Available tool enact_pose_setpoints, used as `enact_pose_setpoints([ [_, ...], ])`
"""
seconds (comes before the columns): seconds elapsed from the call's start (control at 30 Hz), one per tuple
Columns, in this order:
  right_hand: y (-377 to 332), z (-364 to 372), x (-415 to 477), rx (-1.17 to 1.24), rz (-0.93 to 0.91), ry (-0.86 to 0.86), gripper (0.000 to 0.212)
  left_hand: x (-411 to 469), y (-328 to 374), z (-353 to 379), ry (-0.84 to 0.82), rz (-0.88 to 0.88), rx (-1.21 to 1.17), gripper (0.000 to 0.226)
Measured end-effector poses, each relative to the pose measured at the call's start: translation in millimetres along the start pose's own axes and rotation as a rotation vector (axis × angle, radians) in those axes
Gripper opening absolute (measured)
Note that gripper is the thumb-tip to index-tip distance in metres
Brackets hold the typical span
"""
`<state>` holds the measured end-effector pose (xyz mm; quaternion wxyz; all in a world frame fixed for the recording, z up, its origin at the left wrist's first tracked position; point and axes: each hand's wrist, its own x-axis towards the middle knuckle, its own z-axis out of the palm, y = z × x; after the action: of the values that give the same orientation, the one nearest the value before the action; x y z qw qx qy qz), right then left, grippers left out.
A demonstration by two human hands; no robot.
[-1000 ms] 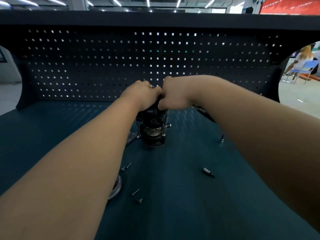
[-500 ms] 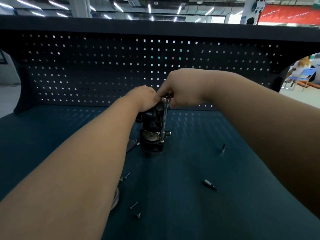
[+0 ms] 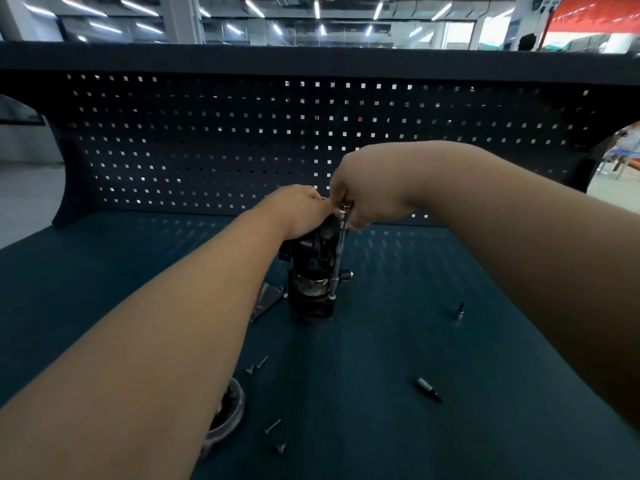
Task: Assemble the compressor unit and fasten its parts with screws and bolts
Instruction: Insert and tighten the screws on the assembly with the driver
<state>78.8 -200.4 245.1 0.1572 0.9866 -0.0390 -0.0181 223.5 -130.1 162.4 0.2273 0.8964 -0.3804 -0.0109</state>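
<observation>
A black compressor unit (image 3: 311, 271) stands upright in the middle of the dark blue bench (image 3: 381, 341). My left hand (image 3: 298, 209) grips its top from the left. My right hand (image 3: 367, 195) pinches the head of a long silver bolt (image 3: 340, 251) that runs down the unit's right side to a lug near its base. The bolt's top sits level with the unit's top. Loose screws (image 3: 258, 365) lie in front of the unit, with two more (image 3: 273, 427) nearer me.
Two small driver bits (image 3: 428, 389) (image 3: 460, 308) lie to the right. A round metal ring part (image 3: 228, 410) shows under my left forearm, and a flat metal plate (image 3: 265, 299) lies left of the unit. A perforated back panel (image 3: 207, 150) closes the bench's far side.
My right hand has risen from the unit's top, uncovering the long bolt at the unit's right side. My left hand has stayed on the unit.
</observation>
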Motion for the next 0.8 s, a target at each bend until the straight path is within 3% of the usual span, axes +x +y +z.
enact_pose_setpoints([
  [0.1, 1.0, 4.1, 0.2, 0.055, 0.064, 0.012, 0.029, 0.0, 1.1, 0.1, 0.009, 0.001, -0.005, 0.038],
  [0.2, -5.1, 9.5, 3.0, 0.156, 0.248, -0.018, 0.054, -2.1, 4.3, -0.2, 0.008, 0.025, 0.066, 0.037],
  [0.3, -12.4, 9.9, 7.2, 0.137, 0.339, -0.021, 0.049, -2.0, 7.8, -0.9, 0.046, 0.001, 0.058, 0.025],
  [0.47, -14.5, 7.1, 13.9, 0.08, 0.363, -0.075, 0.032, -1.0, 7.1, -1.3, 0.027, 0.073, 0.142, 0.039],
  [0.57, -8.4, 8.8, 18.0, 0.12, 0.333, -0.11, 0.026, -6.7, 3.6, -1.2, 0.175, 0.235, -0.007, 0.023],
  [0.63, -5.4, 10.4, 17.7, 0.128, 0.276, -0.127, 0.035, -9.4, 3.8, -0.9, 0.235, 0.355, -0.069, 0.013],
  [0.7, -4.1, 11.8, 16.0, 0.124, 0.209, -0.141, 0.043, -12.6, 4.4, -2.0, 0.257, 0.361, -0.111, 0.025],
  [0.8, -10.4, 10.9, 11.8, 0.133, 0.225, -0.143, 0.045, -15.1, 0.6, -3.6, 0.257, 0.348, -0.088, 0.022],
])
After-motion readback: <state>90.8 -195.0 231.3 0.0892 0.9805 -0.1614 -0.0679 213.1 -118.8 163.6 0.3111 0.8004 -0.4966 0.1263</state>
